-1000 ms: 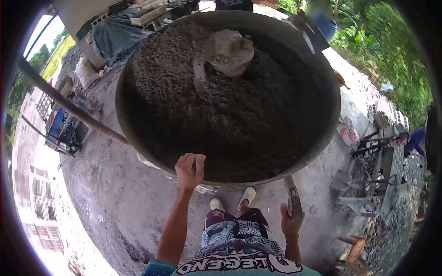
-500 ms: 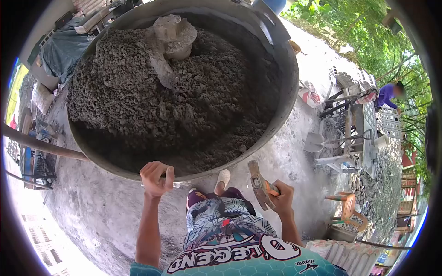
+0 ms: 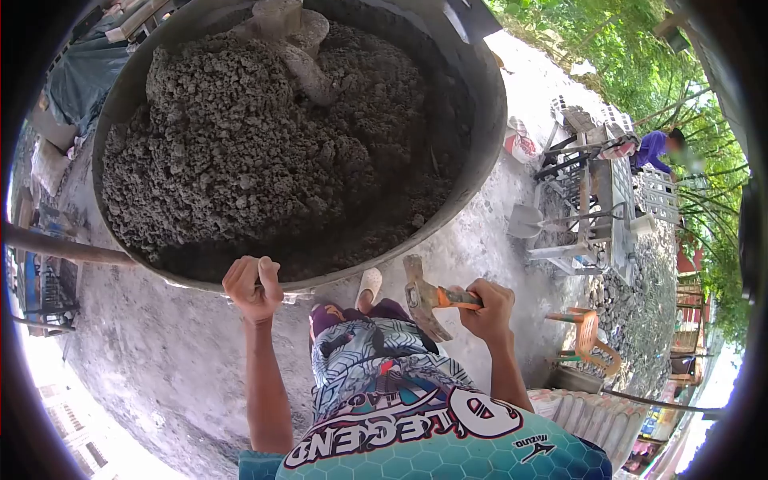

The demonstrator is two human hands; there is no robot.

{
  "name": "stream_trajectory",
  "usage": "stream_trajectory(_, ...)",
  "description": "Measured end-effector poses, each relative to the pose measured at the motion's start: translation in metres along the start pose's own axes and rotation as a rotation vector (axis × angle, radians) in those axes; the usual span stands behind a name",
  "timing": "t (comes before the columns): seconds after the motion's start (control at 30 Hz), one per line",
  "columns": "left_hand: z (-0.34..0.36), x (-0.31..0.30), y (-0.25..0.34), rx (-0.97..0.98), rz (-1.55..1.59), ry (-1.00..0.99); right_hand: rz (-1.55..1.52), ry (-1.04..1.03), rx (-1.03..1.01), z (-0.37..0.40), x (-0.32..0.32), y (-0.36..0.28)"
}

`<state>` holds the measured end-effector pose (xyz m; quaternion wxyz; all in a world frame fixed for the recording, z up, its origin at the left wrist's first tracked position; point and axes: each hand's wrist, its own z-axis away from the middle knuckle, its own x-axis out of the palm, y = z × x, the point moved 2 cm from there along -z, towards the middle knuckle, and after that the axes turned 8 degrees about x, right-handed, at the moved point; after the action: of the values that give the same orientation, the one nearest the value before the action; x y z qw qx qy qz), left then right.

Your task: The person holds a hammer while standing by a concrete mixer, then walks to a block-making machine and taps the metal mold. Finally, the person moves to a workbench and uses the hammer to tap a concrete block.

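Note:
My left hand point(image 3: 254, 288) is closed over the near rim of a large round metal mixing drum point(image 3: 468, 188). Inside the drum lies a heap of crumbly grey concrete mix point(image 3: 240, 152), piled higher on the left. A mix-caked shaft with a paddle point(image 3: 292, 40) sticks up at the far side. My right hand point(image 3: 486, 310) grips the orange handle of a hammer point(image 3: 424, 299), held just outside the drum near my legs. Its worn metal head points left, apart from the rim.
A shovel point(image 3: 532, 222) rests by a metal machine frame point(image 3: 596, 252) on the right. Beyond it, a person in purple point(image 3: 654, 150) is near hollow blocks point(image 3: 660, 196). An orange chair point(image 3: 588, 340) stands lower right. A long pole point(image 3: 68, 246) reaches the drum from the left.
The hammer has turned, and its handle now shows more. The paddle in the drum has shifted and the mix heap looks different. My left hand stays on the rim as the view moves slightly.

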<state>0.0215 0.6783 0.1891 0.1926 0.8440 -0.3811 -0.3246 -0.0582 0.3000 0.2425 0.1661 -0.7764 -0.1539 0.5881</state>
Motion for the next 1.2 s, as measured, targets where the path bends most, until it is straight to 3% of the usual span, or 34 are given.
stream_trajectory(0.4,0.008,0.002,-0.015,0.062,0.0,0.029,0.082,-0.01,-0.019,0.029,0.011,0.012)
stream_trajectory(0.47,0.009,0.003,-0.015,0.062,-0.01,0.029,-0.085,-0.063,0.349,0.043,0.022,0.033)
stream_trajectory(0.5,0.009,0.002,-0.014,0.072,-0.033,0.035,-0.082,-0.063,0.355,0.048,0.031,0.04)
stream_trajectory(0.6,0.007,0.006,-0.01,0.084,-0.076,0.028,-0.49,0.06,0.709,0.068,0.064,0.079)
stream_trajectory(0.67,0.005,0.009,-0.007,0.101,-0.102,0.018,-0.779,0.078,1.207,0.093,0.081,0.119)
stream_trajectory(0.7,0.005,0.01,-0.006,0.082,-0.118,0.023,-0.914,0.092,1.346,0.102,0.083,0.13)
stream_trajectory(0.73,0.005,0.011,-0.005,0.065,-0.132,0.026,-0.932,0.105,1.351,0.117,0.088,0.153)
stream_trajectory(0.8,0.001,0.015,0.0,0.099,-0.115,0.023,-1.538,0.212,1.571,0.17,0.115,0.225)
stream_trajectory(0.83,0.0,0.016,0.002,0.108,-0.107,0.032,-1.75,0.362,1.584,0.203,0.126,0.261)
stream_trajectory(0.9,0.001,0.018,0.004,0.106,-0.113,0.0,-1.831,0.968,1.838,0.249,0.132,0.306)
stream_trajectory(0.97,-0.001,0.02,0.006,0.09,-0.097,-0.053,-1.995,1.467,1.608,0.301,0.12,0.32)
stream_trajectory(1.03,-0.004,0.024,0.012,0.103,-0.05,-0.126,-1.967,1.642,1.317,0.371,0.119,0.333)
stream_trajectory(1.1,-0.007,0.03,0.017,0.113,0.001,-0.205,-1.803,1.971,1.625,0.421,0.109,0.347)
stream_trajectory(1.17,-0.008,0.035,0.021,0.175,0.039,-0.389,-1.802,2.119,1.369,0.437,0.082,0.316)
stream_trajectory(1.2,-0.007,0.035,0.022,0.183,0.035,-0.404,-1.796,2.133,1.386,0.447,0.074,0.297)
